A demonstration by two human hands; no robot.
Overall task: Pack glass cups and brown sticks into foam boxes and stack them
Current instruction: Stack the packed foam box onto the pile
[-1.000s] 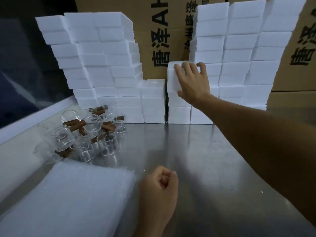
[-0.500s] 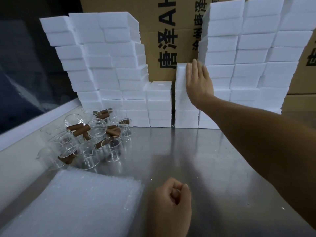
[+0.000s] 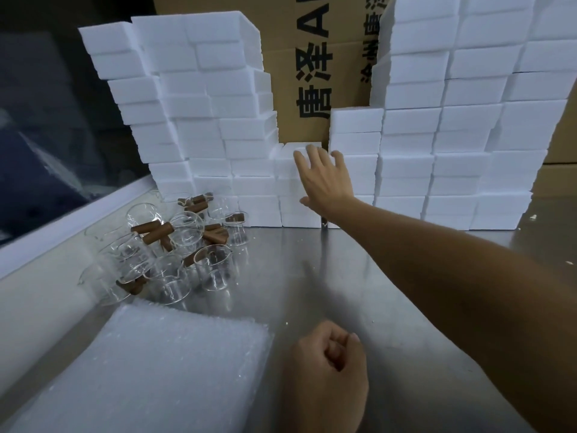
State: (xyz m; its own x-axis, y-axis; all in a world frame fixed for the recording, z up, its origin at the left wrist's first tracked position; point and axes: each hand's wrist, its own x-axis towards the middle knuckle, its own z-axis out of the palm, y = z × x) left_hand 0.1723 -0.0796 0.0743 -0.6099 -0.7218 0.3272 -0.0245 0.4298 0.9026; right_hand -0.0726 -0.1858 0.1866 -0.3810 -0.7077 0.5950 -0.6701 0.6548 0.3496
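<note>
White foam boxes stand in two tall stacks at the back, a left stack (image 3: pixel 199 120) and a right stack (image 3: pixel 452 135). Between them is a low column of foam boxes (image 3: pixel 287 189). My right hand (image 3: pixel 324 179) reaches out with straight, spread fingers against the front of that low column near its top. My left hand (image 3: pixel 327 367) rests near the front of the steel table, curled into a fist and holding nothing. Several clear glass cups (image 3: pixel 175 264) and brown sticks (image 3: pixel 153 229) lie jumbled at the left.
A pile of white bubble-wrap sheets (image 3: pixel 150 370) lies at the front left. Brown cardboard cartons (image 3: pixel 315 67) with black lettering stand behind the foam stacks. A white ledge (image 3: pixel 62 229) runs along the table's left side. Bare steel table (image 3: pixel 312 276) lies in the middle.
My right hand has dropped from the taller column beside the right stack and shifted left onto the low column. My left fist has stayed in place.
</note>
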